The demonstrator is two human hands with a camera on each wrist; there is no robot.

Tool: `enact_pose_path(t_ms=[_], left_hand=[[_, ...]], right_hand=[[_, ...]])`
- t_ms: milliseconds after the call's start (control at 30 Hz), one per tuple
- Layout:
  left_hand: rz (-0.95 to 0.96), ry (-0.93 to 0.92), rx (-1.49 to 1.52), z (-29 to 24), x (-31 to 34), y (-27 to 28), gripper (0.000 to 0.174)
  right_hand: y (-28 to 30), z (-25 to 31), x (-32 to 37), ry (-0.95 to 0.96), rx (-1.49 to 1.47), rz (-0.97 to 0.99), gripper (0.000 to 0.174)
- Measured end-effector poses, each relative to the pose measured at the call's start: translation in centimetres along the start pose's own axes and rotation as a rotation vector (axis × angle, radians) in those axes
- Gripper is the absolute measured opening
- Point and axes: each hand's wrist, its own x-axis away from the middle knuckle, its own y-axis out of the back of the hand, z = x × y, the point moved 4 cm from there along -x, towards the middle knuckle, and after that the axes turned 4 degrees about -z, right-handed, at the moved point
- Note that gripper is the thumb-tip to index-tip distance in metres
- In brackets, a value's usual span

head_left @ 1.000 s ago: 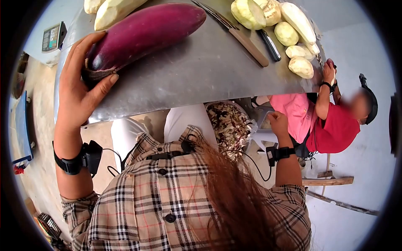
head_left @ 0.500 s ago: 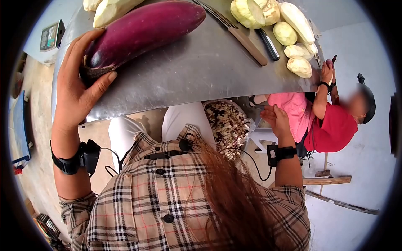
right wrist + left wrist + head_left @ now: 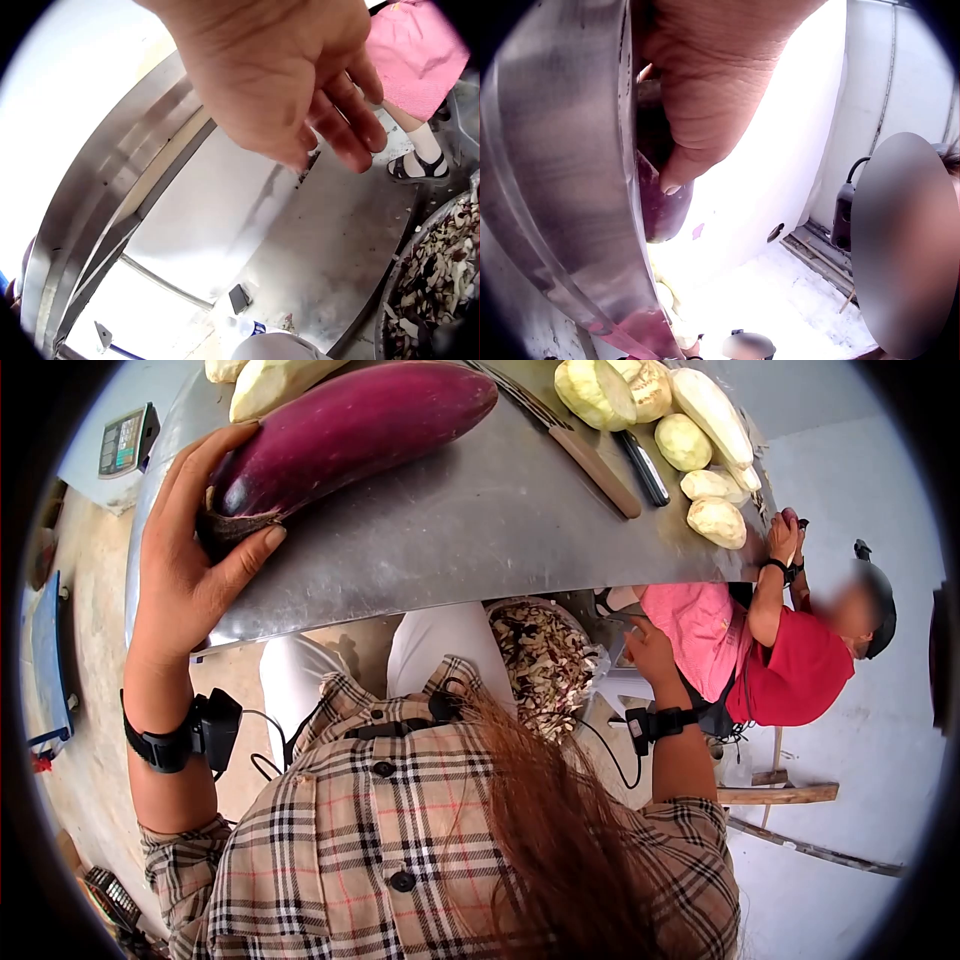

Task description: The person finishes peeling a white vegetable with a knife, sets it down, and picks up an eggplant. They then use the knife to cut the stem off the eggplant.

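- Peelings [image 3: 431,277] show in head and right-wrist views only.
- Eggplant [image 3: 360,440] extends beyond left grip [image 3: 190,555], clamped on its stem end.
- Right grip [image 3: 289,82]: fingers loosely apart.

Bright light, soft sheen on metal table [image 3: 430,530], blown-out whites in wrist views, curved distortion, black corners
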Motion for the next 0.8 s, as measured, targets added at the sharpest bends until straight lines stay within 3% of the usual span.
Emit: enact_pose_path(t_ms=[67, 167, 267, 367, 467, 567, 800], left_hand=[[0.008, 0.007, 0.007, 0.0, 0.0, 0.0, 0.064], [0.005, 0.013, 0.020, 0.2, 0.0, 0.0, 0.065], [0.005, 0.015, 0.014, 0.3, 0.0, -0.1, 0.065], [0.001, 0.031, 0.023, 0.3, 0.0, -0.1, 0.065], [0.003, 0.026, 0.022, 0.4, 0.1, -0.1, 0.065], [0.000, 0.027, 0.023, 0.5, 0.1, -0.1, 0.065], [0.004, 0.010, 0.002, 0.6, 0.1, -0.1, 0.065]], right_hand=[[-0.8, -0.3, 0.4, 0.424, 0.242, -0.199, 0.032], [-0.5, -0.9, 0.5, 0.163, 0.283, -0.023, 0.042], [0.1, 0.1, 0.7, 0.000, 0.235, 0.027, 0.042], [-0.1, -0.5, 0.5, -0.051, 0.157, 0.043, 0.041], [-2.2, -2.6, 0.2, 0.024, -0.549, 0.019, 0.045], [-0.6, 0.3, 1.1, -0.381, -0.902, 0.188, 0.044], [0.4, 2.1, 1.4, -0.338, -1.134, 0.275, 0.036]])
